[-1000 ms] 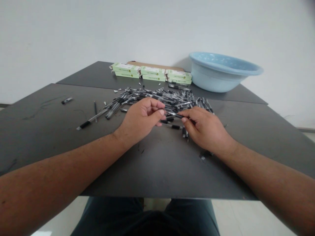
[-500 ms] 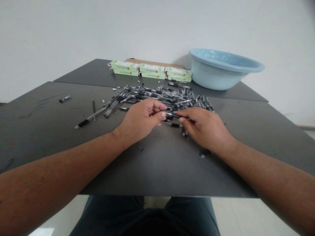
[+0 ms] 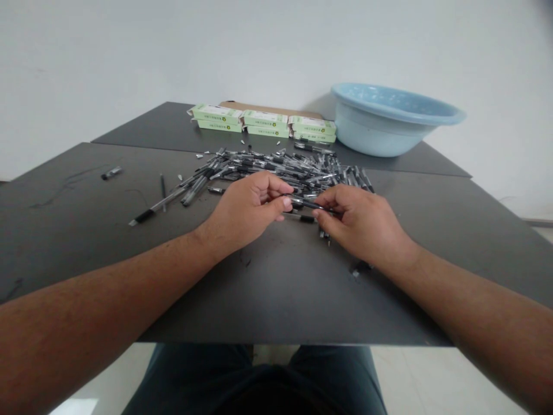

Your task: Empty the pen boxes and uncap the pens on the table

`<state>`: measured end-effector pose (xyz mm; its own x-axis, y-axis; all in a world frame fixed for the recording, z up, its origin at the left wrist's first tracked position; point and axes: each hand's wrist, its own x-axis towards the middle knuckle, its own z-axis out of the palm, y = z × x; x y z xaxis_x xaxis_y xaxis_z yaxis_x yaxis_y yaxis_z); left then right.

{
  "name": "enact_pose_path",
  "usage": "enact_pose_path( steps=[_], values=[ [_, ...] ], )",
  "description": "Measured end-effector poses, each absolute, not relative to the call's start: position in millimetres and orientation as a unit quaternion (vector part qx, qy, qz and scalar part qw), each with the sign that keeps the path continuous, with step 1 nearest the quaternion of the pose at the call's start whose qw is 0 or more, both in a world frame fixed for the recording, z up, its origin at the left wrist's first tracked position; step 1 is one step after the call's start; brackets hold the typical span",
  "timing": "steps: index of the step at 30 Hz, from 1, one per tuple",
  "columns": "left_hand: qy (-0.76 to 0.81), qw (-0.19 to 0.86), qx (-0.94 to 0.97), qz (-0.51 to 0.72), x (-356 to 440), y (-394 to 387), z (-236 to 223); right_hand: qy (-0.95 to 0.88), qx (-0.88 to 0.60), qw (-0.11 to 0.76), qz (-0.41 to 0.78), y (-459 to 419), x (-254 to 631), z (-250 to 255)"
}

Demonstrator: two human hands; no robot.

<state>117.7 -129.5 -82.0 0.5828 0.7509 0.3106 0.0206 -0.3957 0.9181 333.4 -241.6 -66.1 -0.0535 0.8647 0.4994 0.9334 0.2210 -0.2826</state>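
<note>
Between my two hands a dark pen [image 3: 306,202] lies nearly level, just in front of a heap of pens. My left hand [image 3: 253,204] pinches its left end between thumb and fingers. The fingers of my right hand [image 3: 356,216] close round its right part, which they partly hide. Behind them the heap of clear and black pens [image 3: 276,164] spreads across the table. One long pen [image 3: 144,217] sticks out of the heap toward the left, and another pen [image 3: 302,218] lies just below the held one.
Green-and-white boxes [image 3: 265,121] stand stacked at the back, with a brown board [image 3: 270,108] behind them. A light blue basin [image 3: 380,135] stands at the back right. A short pen cap [image 3: 112,173] and a thin dark rod [image 3: 163,185] lie on the dark table [image 3: 276,294].
The fingers of my right hand have shifted slightly rightward along the pen, and more of its dark length shows. My left hand keeps its pinch almost unmoved.
</note>
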Motion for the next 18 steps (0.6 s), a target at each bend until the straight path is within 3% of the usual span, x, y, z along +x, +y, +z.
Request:
enact_pose_path(
  steps=[18],
  values=[
    [0.236, 0.481, 0.753, 0.381, 118.4, -127.0, -87.3, -0.723, -0.626, 0.285, -0.066, -241.4, 333.7, -66.6]
  ],
)
